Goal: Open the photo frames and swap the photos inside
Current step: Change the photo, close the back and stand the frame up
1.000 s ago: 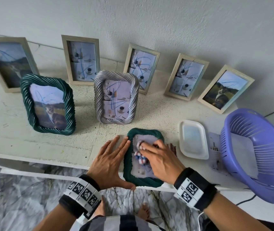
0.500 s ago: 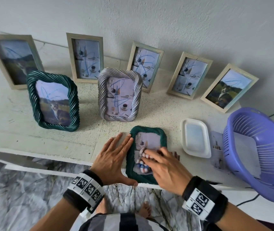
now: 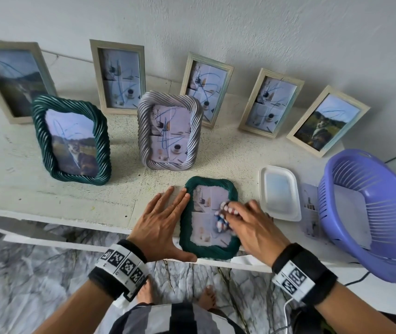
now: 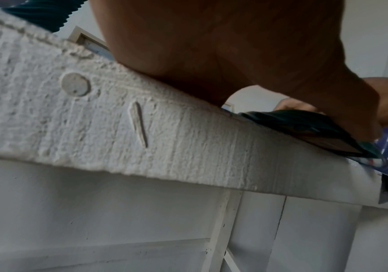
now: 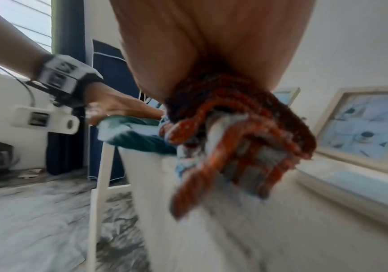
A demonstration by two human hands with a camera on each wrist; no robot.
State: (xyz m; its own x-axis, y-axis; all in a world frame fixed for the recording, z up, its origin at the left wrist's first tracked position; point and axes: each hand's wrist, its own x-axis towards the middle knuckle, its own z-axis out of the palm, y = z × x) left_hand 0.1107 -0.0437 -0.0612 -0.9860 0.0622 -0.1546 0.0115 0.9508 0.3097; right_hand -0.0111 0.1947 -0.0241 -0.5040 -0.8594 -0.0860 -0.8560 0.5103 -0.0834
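Note:
A dark green rope-pattern frame (image 3: pixel 210 251) lies face up at the table's front edge, with a four-panel photo behind its glass. My left hand (image 3: pixel 165 213) lies flat on the table, fingers straight along the frame's left side and thumb along its front edge. My right hand (image 3: pixel 237 214) grips a red, white and blue knitted cloth (image 3: pixel 221 219) and presses it on the glass near the frame's right side. In the right wrist view the cloth (image 5: pixel 242 139) bunches under my palm. The frame (image 4: pixel 304 127) overhangs the table edge slightly.
A white tray (image 3: pixel 279 192), a loose photo (image 3: pixel 310 206) and a purple basket (image 3: pixel 372 213) lie to the right. A green frame (image 3: pixel 71 138) and a silver frame (image 3: pixel 169 130) stand behind. Several wooden frames (image 3: pixel 118 75) lean on the wall.
My right hand has slid the cloth over the glass from the middle toward the frame's right side. My left hand has stayed flat beside the frame.

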